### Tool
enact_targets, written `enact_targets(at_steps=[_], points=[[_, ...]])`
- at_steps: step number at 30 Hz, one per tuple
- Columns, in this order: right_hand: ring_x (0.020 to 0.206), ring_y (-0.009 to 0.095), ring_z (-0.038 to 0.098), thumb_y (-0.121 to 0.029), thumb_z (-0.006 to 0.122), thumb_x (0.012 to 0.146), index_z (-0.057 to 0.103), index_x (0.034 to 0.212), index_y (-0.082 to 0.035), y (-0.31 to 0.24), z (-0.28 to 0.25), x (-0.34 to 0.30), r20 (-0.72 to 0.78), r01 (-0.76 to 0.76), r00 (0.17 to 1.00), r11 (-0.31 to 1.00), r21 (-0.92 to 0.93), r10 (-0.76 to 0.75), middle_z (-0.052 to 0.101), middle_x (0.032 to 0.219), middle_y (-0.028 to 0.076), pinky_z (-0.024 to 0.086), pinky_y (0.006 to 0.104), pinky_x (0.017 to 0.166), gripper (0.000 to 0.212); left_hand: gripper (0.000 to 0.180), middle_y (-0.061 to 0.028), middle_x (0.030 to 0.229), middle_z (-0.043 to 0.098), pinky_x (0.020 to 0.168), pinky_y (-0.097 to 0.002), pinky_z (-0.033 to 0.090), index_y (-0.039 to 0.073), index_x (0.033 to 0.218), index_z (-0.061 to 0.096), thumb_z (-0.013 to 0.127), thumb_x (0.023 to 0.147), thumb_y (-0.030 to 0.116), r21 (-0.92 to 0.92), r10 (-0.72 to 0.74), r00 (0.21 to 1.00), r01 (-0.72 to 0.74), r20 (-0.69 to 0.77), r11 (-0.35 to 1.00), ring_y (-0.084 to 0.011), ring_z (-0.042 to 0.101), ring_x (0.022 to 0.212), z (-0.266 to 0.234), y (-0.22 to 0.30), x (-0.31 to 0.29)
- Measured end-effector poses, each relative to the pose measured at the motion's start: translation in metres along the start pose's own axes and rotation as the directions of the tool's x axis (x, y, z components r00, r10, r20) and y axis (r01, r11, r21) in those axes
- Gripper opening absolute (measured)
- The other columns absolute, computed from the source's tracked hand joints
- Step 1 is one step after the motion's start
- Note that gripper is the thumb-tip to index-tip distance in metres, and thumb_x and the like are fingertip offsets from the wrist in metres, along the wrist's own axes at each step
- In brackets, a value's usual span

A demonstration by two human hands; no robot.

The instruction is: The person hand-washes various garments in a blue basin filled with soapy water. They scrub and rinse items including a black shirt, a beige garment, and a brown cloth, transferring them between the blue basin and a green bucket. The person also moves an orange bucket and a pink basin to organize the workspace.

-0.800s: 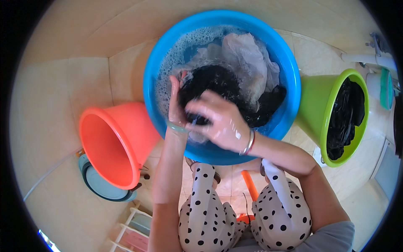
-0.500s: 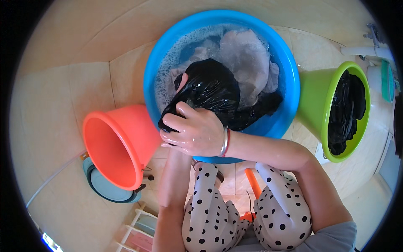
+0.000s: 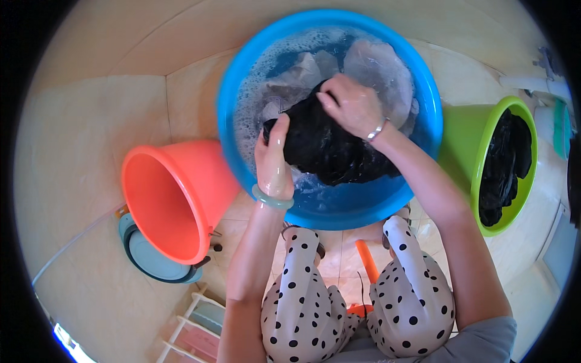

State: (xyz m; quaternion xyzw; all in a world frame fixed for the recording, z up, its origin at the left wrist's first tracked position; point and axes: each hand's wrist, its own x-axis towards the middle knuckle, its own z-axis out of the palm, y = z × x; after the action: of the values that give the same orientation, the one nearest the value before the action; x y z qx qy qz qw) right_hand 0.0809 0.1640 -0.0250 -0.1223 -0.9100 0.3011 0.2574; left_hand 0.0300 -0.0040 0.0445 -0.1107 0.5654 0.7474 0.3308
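Hands knead a black garment (image 3: 330, 148) in a blue basin (image 3: 417, 85) of sudsy water. Left hand (image 3: 273, 158) clutches its near-left edge; right hand (image 3: 351, 104), fingers curled, presses its top. Soaked cloth looks limp, heavy, slippery; bunched folds likely give the surest hold.

The basin (image 3: 327, 199) stands ahead of the person's knees, holding a dark garment (image 3: 327, 151) and pale cloth (image 3: 381, 66). One bucket (image 3: 175, 199) lies to its left, another bucket (image 3: 466, 145), containing clothes (image 3: 505, 163), to its right.
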Motion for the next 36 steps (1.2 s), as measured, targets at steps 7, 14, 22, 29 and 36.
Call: enact_targets(at_steps=[7, 14, 22, 29, 36], points=[[0.119, 0.038, 0.04, -0.041, 0.077, 0.068, 0.03, 0.144, -0.028, 0.001, -0.037, -0.043, 0.325, -0.099, 0.931, 0.972, -0.215, 0.167, 0.031, 0.144, 0.013, 0.038, 0.0514, 0.092, 0.091, 0.054, -0.0075, 0.126, 0.051, 0.086, -0.0264, 0.048, 0.007, 0.136, 0.042, 0.063, 0.086, 0.001, 0.419, 0.18, 0.955, -0.268, 0.238, 0.868, -0.0156, 0.054, 0.107, -0.027, -0.013, 0.009], [0.095, 0.042, 0.056, -0.003, 0.066, 0.072, 0.045, 0.132, -0.016, 0.032, 0.05, -0.074, 0.398, -0.248, 0.854, 0.935, -0.254, 0.335, 0.043, 0.13, 0.02, 0.05, 0.0444, 0.081, 0.065, 0.059, -0.0078, 0.134, 0.046, 0.076, -0.0422, 0.058, 0.027, 0.143, 0.032, 0.049, 0.093, 0.0, 0.363, -0.197, 0.979, 0.164, 0.055, 0.917, -0.024, 0.057, 0.108, -0.03, -0.051, 0.035], [0.103, 0.034, 0.06, -0.012, 0.071, 0.073, 0.056, 0.117, -0.005, 0.02, 0.05, -0.04, 0.265, -0.59, 0.805, 0.763, 0.264, 0.531, 0.063, 0.108, 0.019, 0.047, 0.038, 0.089, 0.047, 0.061, -0.0054, 0.134, 0.049, 0.096, -0.0532, 0.041, 0.021, 0.139, 0.038, 0.053, 0.089, 0.052, -0.028, -0.347, 0.922, 0.357, 0.17, 0.934, -0.0272, 0.049, 0.12, -0.033, -0.071, 0.052], [0.091, 0.029, 0.056, -0.018, 0.075, 0.07, 0.058, 0.102, -0.014, -0.103, -0.042, -0.025, 0.314, -0.246, 0.947, 0.781, 0.574, 0.067, 0.058, 0.1, 0.008, 0.047, 0.0393, 0.084, 0.037, 0.066, -0.0107, 0.131, 0.05, 0.106, -0.0429, 0.034, 0.008, 0.134, 0.044, 0.038, 0.093, 0.059, -0.398, -0.006, 0.793, 0.313, 0.61, 0.862, -0.0282, 0.047, 0.121, -0.061, -0.043, 0.051], [0.074, 0.015, 0.046, -0.016, 0.061, 0.068, 0.059, 0.122, -0.017, -0.148, -0.046, -0.027, 0.009, 0.356, 0.929, 0.898, 0.257, -0.371, 0.044, 0.085, -0.001, 0.046, 0.0198, 0.048, 0.054, 0.055, -0.0106, 0.125, 0.054, 0.1, -0.0413, 0.04, 0.006, 0.13, 0.048, 0.04, 0.096, 0.049, -0.349, -0.142, 0.924, 0.273, 0.356, 0.897, -0.0263, 0.052, 0.114, -0.001, 0.016, 0.001]])
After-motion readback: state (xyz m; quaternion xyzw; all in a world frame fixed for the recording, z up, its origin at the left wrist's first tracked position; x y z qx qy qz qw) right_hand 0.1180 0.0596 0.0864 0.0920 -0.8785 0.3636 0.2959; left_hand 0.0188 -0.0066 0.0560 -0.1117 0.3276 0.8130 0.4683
